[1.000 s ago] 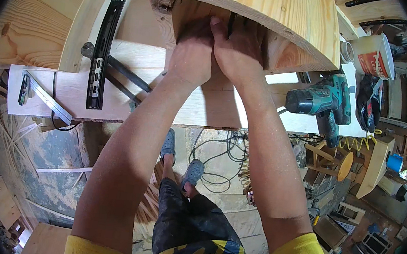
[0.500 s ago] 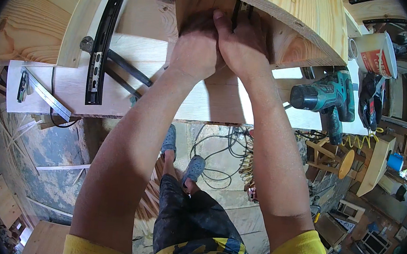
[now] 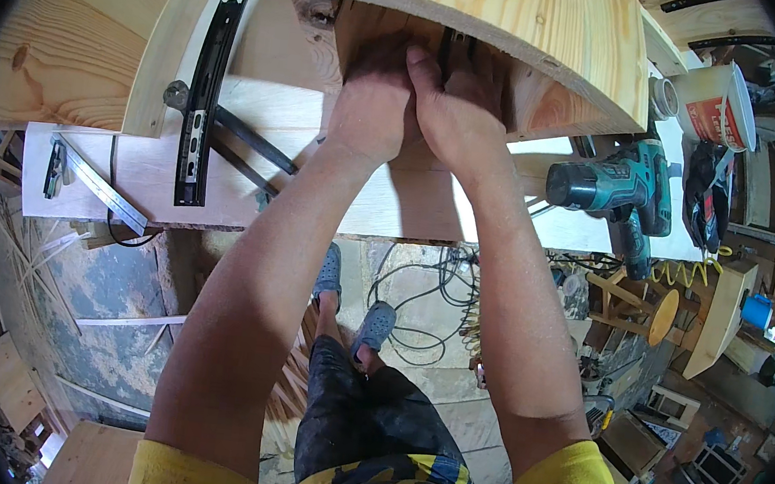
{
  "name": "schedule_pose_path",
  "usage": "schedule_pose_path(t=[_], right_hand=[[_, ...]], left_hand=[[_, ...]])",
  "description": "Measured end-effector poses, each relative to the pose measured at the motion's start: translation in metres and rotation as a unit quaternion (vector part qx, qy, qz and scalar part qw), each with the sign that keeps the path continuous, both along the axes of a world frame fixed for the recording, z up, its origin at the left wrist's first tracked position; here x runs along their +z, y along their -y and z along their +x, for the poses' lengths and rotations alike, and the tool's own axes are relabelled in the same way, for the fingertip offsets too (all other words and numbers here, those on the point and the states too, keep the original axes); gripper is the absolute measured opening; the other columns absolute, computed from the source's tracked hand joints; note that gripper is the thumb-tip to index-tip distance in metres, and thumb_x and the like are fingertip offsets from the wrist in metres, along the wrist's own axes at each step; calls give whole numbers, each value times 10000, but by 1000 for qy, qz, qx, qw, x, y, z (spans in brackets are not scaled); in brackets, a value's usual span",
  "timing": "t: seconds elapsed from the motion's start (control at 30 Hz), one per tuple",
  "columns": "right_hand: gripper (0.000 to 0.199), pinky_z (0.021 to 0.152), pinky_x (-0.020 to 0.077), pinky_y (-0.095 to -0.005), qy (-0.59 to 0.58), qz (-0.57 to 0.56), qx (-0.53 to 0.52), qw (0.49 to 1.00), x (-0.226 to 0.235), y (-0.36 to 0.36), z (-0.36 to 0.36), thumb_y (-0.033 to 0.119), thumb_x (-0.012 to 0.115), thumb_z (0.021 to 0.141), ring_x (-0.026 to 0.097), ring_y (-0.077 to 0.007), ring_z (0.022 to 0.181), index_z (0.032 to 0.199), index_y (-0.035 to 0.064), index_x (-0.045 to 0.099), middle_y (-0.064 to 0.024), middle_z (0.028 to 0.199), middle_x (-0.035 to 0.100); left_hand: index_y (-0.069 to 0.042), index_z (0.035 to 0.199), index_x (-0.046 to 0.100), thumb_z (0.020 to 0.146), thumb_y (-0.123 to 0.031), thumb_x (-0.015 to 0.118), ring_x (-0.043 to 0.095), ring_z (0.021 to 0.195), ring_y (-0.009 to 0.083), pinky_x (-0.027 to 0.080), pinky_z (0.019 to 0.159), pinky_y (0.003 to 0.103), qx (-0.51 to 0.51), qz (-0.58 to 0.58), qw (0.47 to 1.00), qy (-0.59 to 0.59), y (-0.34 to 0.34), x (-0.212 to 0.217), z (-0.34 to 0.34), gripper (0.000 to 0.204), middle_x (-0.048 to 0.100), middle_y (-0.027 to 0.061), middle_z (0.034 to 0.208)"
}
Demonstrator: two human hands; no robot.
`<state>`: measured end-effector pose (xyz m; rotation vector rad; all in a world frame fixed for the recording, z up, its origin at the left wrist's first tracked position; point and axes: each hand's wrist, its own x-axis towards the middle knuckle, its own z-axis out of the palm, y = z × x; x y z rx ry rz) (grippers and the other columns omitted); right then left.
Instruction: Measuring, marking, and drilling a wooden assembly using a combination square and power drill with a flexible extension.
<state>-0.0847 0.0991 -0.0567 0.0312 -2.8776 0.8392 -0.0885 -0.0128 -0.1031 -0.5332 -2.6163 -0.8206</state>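
Note:
A pine box [image 3: 488, 2] stands on the workbench with its open side toward me. Both my hands reach into it, wrists close together. My left hand [image 3: 373, 108] has its fingers bent into the shadow inside. Beside it, my right hand [image 3: 458, 108] lays its thumb against the left hand, its other fingers closed and partly hidden. A dark rail [image 3: 444, 51] shows just behind the right thumb. What the fingertips grip is hidden. Left of my arms, a black drawer slide [image 3: 206, 100] leans over a hammer [image 3: 247, 138].
A teal cordless drill [image 3: 615, 186] lies right of my right forearm. Behind it stand a white tub [image 3: 715, 106] and a black bag [image 3: 706, 191]. A second pine box [image 3: 78, 39] and a metal square [image 3: 102, 186] are on the left. Cables [image 3: 420, 293] cover the floor below.
The view has shifted slightly, so the bench and things on it appear a little lower. My hands stay inside the box in nearly the same pose.

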Motion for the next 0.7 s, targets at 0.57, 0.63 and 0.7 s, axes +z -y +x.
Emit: schedule_pose_path(t=[0.57,0.63,0.7], right_hand=[[647,1083,302,-461,93,-48,-14,994,17,3,16,478,458,939,375,-432,1289,1298,-60,461,-312,1353,430],[710,1087,302,-472,151,-91,-14,984,20,-1,22,480,464,927,350,-430,1318,1287,-131,440,-359,1376,374],[707,1067,326,-481,99,-71,8,993,19,-2,30,460,479,919,371,-448,1295,1274,-150,441,-380,1350,385]], left_hand=[[-46,1101,617,852,-221,542,621,1028,328,511,877,422,0,-89,969,228,2,2,-5,313,638,200,1096],[-66,1134,613,844,-215,547,626,1018,333,512,879,424,10,-96,957,274,1,6,-7,332,644,198,1091],[-84,1167,607,832,-210,552,622,1026,335,506,892,424,17,-86,957,275,1,7,-6,362,643,192,1103]])
